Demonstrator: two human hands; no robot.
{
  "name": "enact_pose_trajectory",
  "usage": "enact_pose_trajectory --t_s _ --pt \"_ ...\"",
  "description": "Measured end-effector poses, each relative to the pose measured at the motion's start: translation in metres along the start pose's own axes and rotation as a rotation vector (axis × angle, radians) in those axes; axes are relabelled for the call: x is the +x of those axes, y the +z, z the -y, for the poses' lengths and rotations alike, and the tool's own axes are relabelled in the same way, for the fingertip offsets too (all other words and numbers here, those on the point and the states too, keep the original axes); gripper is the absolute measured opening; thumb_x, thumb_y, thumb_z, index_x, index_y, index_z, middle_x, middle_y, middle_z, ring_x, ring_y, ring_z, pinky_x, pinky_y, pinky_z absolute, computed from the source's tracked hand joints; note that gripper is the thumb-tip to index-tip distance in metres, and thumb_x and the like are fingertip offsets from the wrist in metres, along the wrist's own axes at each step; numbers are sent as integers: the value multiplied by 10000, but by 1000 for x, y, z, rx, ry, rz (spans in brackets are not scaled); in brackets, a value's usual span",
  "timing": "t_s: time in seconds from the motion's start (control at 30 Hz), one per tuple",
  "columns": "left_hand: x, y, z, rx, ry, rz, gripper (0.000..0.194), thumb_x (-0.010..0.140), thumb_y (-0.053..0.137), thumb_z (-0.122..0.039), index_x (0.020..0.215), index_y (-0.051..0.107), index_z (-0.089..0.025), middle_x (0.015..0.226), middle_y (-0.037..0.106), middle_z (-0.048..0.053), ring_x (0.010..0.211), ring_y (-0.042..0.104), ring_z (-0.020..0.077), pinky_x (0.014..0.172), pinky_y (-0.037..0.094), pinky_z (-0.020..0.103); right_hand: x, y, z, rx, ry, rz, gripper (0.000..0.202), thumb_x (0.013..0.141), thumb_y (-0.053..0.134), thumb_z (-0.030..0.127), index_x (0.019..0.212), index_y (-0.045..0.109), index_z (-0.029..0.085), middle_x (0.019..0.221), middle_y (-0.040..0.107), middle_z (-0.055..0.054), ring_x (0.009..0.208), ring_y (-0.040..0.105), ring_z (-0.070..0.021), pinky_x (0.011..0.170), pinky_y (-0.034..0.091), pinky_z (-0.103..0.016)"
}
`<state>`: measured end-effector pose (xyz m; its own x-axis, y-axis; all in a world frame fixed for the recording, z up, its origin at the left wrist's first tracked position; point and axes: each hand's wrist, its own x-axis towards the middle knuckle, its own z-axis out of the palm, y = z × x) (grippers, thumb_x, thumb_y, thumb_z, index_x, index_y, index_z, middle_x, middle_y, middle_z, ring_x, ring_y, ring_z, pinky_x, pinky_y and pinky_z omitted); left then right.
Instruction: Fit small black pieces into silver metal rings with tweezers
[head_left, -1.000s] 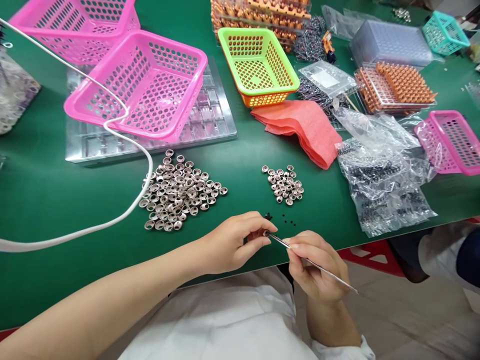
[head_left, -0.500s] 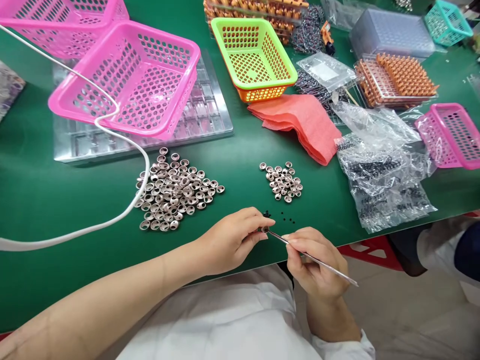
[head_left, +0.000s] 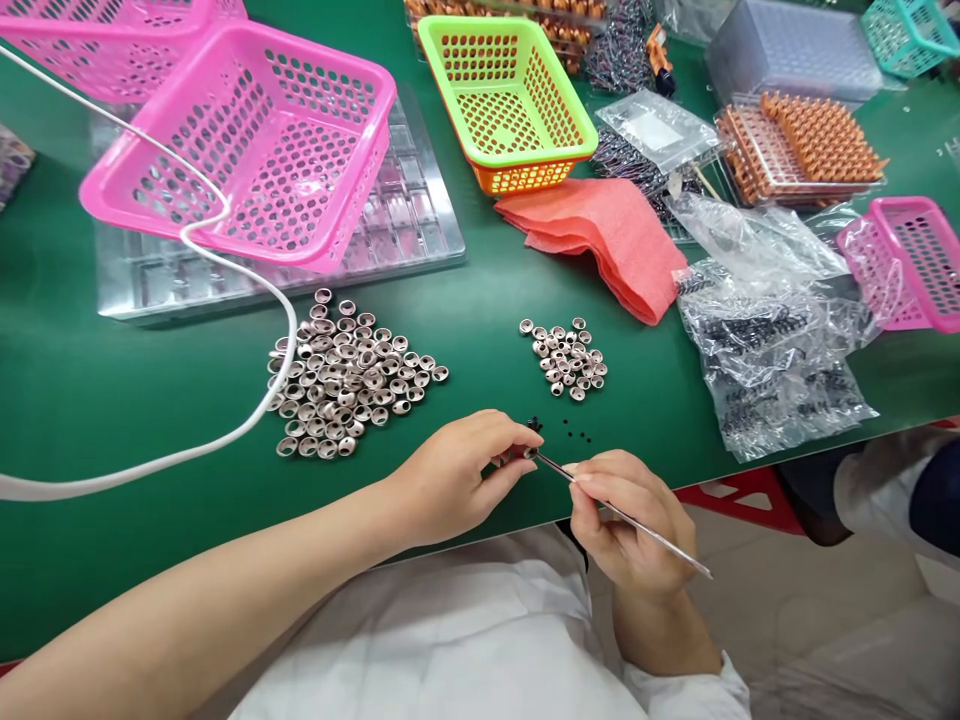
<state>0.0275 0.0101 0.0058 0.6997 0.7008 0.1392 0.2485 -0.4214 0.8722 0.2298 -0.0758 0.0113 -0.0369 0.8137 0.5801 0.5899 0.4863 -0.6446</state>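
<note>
Between thumb and fingertips, my left hand (head_left: 461, 475) pinches a small metallic ring-shaped housing (head_left: 530, 453), mostly covered by the fingers. My right hand (head_left: 637, 520) is closed around a thin, long metal tool (head_left: 553, 465), held like a pen. Its tip meets the housing; whether it is tweezers or a pick I cannot tell. Just beyond the fingers lie a small cluster of tiny black pieces (head_left: 535, 424) and several loose black dots (head_left: 570, 434). A small pile of similar housings (head_left: 570, 360) rests farther back, and a larger pile (head_left: 352, 375) spreads to the left.
A white cable (head_left: 259, 415) crosses the left side, over a pink basket (head_left: 330, 245) on a clear plastic tray (head_left: 427, 240). A green basket (head_left: 581, 150), a red cloth (head_left: 615, 240) and plastic bags (head_left: 780, 350) stand behind and right. The table edge runs below my hands.
My left fingers have shifted slightly, and the housing between them appears turned a little. The tool tip stays at it. The view has moved slightly.
</note>
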Motion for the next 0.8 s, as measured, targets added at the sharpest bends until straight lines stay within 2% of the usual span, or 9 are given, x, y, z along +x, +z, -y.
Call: enact_pose_trajectory --t_s 0.4,0.57,0.8 --pt "1 1 1 -25 1 -37 150 969 626 -148 1102 692 -166 860 735 36 766 687 143 708 569 247 -2 0 3 -57 -18 35 331 887 671 59 1175 648 221 964 762 -71 798 742 -184 641 651 -334" --pt "0 2 2 -58 -15 -54 150 945 658 -125 1087 706 -139 850 736 33 743 684 133 701 567 233 2 -1 6 -119 -125 66 300 852 681 27 1116 655 168 940 758 -99 776 719 -182 622 629 -326" --pt "2 1 1 -114 -71 -54 150 932 664 -121 1068 726 -133 855 745 32 734 680 128 693 564 224 3 -2 7 -134 -131 77 272 872 668 46 1115 654 167 960 761 -102 812 726 -186 652 636 -337"
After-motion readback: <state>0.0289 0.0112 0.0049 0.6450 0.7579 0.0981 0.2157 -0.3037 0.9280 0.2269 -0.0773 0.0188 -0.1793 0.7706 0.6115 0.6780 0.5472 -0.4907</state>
